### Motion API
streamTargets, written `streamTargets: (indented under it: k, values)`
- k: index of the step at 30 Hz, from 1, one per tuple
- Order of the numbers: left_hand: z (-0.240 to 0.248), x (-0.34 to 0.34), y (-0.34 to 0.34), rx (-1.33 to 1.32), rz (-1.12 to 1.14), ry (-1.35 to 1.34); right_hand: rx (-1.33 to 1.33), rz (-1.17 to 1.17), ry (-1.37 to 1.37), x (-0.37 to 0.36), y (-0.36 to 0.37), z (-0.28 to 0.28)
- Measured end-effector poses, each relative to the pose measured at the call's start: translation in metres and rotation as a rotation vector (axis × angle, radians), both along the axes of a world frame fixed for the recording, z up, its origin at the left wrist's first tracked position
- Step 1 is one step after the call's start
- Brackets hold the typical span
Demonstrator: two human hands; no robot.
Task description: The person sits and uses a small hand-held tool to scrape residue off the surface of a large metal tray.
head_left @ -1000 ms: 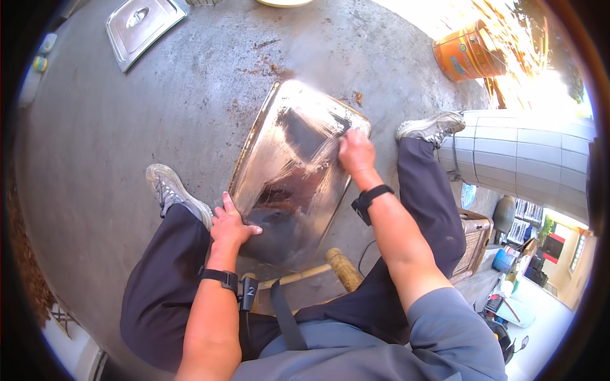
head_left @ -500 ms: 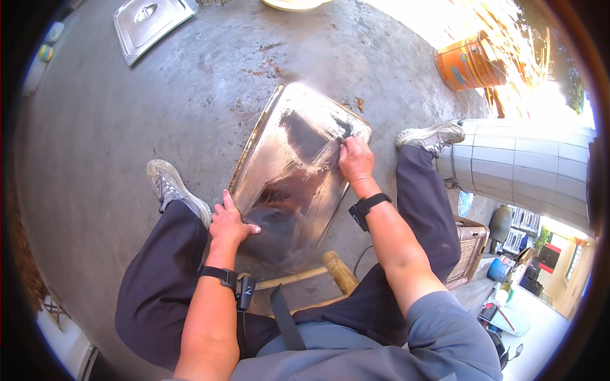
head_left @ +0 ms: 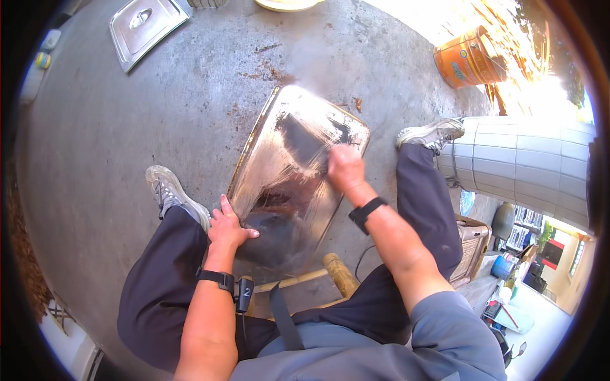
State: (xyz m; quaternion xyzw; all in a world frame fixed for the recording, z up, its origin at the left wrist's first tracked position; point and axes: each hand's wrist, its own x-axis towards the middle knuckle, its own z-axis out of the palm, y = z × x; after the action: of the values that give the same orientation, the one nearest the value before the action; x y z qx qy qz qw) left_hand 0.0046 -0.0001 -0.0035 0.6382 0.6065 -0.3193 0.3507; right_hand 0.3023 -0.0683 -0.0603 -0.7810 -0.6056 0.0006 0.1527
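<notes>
Resting on the left edge of a large metal pan (head_left: 289, 190), my left fingers (head_left: 225, 206) are spread, the thumb lying out across the pan's darkened face. My right fingers (head_left: 335, 156) are curled in over the pan's right side, farther from me than the left ones, and slightly blurred; I cannot tell whether they hold anything. The pan lies below both sets of fingers, between my left shoe (head_left: 175, 190) and my right shoe (head_left: 435, 131). Its face is streaked: sooty close to my left fingers, brownish between the two hands, with pale, shiny metal and dark patches just beyond my right fingers.

On the concrete floor (head_left: 114, 133), a dry leaf (head_left: 358, 103) lies past the pan's far right side. Well beyond my left fingers, off to the left, is a metal lid (head_left: 130, 35) with a handle. Far to the right of my right fingers stands an orange bucket (head_left: 462, 60), with a tiled pillar (head_left: 521, 149) nearer to me. Nearer my body than my left fingers is a bamboo frame (head_left: 341, 275).
</notes>
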Motion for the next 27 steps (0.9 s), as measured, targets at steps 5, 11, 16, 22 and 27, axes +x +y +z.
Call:
streamTargets:
  k: [5,11,16,22,27]
  values:
    - [0.0,-0.008,0.0,0.014,0.002,0.008,0.013,0.277,0.212,-0.07,-0.016,0.012]
    - [0.0,0.002,0.002,-0.004,0.003,-0.017,0.003,-0.16,0.025,0.026,0.012,0.01]
    - [-0.001,-0.004,0.001,0.002,-0.005,0.035,0.005,0.21,0.24,-0.07,-0.017,0.011]
    - [-0.001,0.0,0.0,0.004,-0.015,-0.007,-0.039,-0.198,0.065,0.022,0.004,0.006]
    - [0.0,0.0,0.0,-0.005,-0.005,0.022,0.055,-0.111,0.056,-0.002,-0.001,0.002]
